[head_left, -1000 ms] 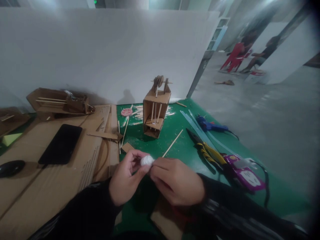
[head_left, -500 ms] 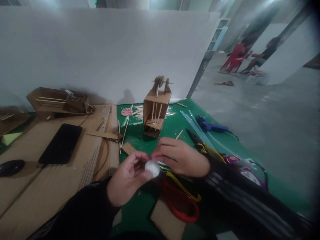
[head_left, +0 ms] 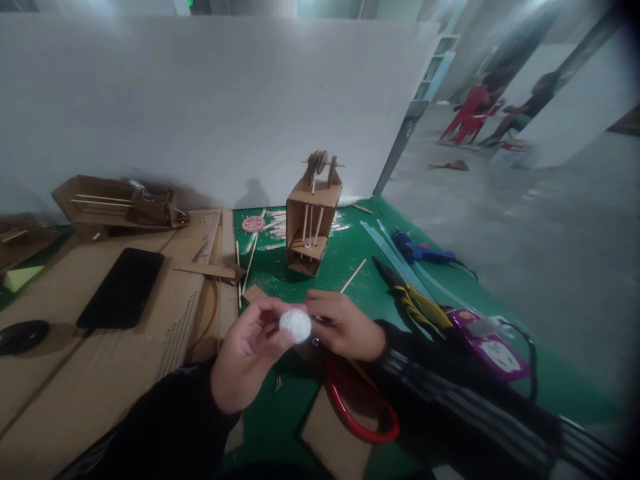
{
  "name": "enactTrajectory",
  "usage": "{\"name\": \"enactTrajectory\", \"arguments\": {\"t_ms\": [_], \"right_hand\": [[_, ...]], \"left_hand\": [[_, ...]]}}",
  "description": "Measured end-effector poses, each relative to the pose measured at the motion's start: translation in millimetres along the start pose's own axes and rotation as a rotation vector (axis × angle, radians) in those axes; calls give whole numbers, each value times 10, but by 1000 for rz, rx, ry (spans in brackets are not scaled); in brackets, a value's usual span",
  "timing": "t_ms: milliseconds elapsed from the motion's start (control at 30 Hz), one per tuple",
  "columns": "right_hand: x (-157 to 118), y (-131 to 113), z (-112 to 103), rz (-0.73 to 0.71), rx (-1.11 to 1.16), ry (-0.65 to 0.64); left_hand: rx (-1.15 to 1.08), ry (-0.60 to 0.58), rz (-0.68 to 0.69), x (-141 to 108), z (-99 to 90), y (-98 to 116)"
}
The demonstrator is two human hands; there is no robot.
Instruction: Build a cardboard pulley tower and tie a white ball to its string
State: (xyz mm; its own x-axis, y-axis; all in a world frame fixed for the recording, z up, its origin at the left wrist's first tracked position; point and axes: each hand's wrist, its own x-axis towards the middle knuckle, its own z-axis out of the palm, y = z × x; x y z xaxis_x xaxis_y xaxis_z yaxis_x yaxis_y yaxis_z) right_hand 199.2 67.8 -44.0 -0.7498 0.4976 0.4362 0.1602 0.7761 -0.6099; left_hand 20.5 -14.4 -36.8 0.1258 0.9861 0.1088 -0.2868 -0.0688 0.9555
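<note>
My left hand (head_left: 250,347) pinches a small round whitish roll (head_left: 295,325), its pale face turned toward me. Right beside it, my right hand (head_left: 345,327) has its fingers curled closed at the roll's far right edge; what they grip is hidden. Below the hands lie scissors with a red handle (head_left: 367,433), partly covered by the right sleeve. Beyond them a tall cardboard model (head_left: 295,233) stands upright, with sticks inside and cardboard discs (head_left: 317,162) on a stick axle at its top.
On the right lie yellow-black pliers (head_left: 425,308), clear glue sticks (head_left: 395,250), a blue glue gun (head_left: 423,252) and a purple power strip (head_left: 505,360). Cardboard sheets on the left carry a black phone (head_left: 123,288) and a mouse (head_left: 23,335). A white panel (head_left: 225,107) stands behind.
The roll and my left hand have shifted slightly left. My right hand has moved left and down, uncovering more of the pliers, the power strip and a loose stick.
</note>
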Motion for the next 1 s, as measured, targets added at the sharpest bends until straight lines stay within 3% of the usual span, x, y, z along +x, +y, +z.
{"name": "enactTrajectory", "arguments": {"t_ms": [200, 367, 567, 767, 1000], "right_hand": [[-114, -164, 36, 32, -147, -56], [-128, -359, -2, -31, -254, -121], [-54, -527, -210, -128, -348, -103], [47, -457, -414, -233, -449, -118], [151, -248, -414, -211, -199, 3]], "left_hand": [[19, 148, -30, 44, -68, -64], [100, 164, -42, 56, -22, -63], [64, 42, -159, 44, -6, -41], [-85, -68, -242, 52, -68, -64], [-260, -173, -288, 30, -83, -83]]}}
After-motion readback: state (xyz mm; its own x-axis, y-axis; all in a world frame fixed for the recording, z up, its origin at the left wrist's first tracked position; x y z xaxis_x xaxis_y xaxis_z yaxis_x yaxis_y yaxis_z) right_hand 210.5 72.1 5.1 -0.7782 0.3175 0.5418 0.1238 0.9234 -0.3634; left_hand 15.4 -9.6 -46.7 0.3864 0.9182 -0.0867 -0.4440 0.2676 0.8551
